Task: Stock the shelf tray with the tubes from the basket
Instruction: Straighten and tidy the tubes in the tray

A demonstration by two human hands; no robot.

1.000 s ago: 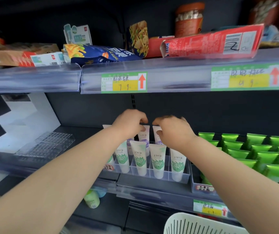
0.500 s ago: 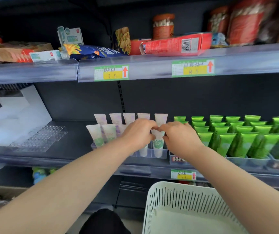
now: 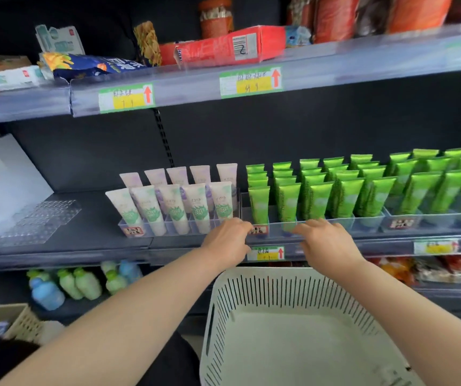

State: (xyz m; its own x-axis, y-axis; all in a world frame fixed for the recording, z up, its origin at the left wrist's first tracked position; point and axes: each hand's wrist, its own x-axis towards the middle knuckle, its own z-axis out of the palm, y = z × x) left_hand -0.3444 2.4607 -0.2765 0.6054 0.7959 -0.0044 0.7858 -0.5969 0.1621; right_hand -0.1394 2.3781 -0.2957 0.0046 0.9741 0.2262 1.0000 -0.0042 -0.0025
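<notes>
Two rows of white tubes (image 3: 173, 207) with green and purple labels stand upright in the clear shelf tray (image 3: 137, 228) on the middle shelf. Below and in front of the shelf is the white slotted basket (image 3: 254, 299), and no tubes show inside it. My left hand (image 3: 227, 240) is at the shelf's front edge, just right of the tray, with loosely curled fingers holding nothing. My right hand (image 3: 326, 242) is beside it, in front of the green tubes, its fingers reaching left and holding nothing.
Several rows of green tubes (image 3: 343, 190) fill clear trays to the right. A clear plastic sheet (image 3: 31, 221) lies on the shelf at the left. Snack packs and boxes sit on the upper shelf (image 3: 223, 79). Bottles (image 3: 67, 285) stand on the lower shelf.
Both hands have drawn back from the white tubes and dropped to the shelf's front edge, further right. The view has pulled back, showing more of the basket.
</notes>
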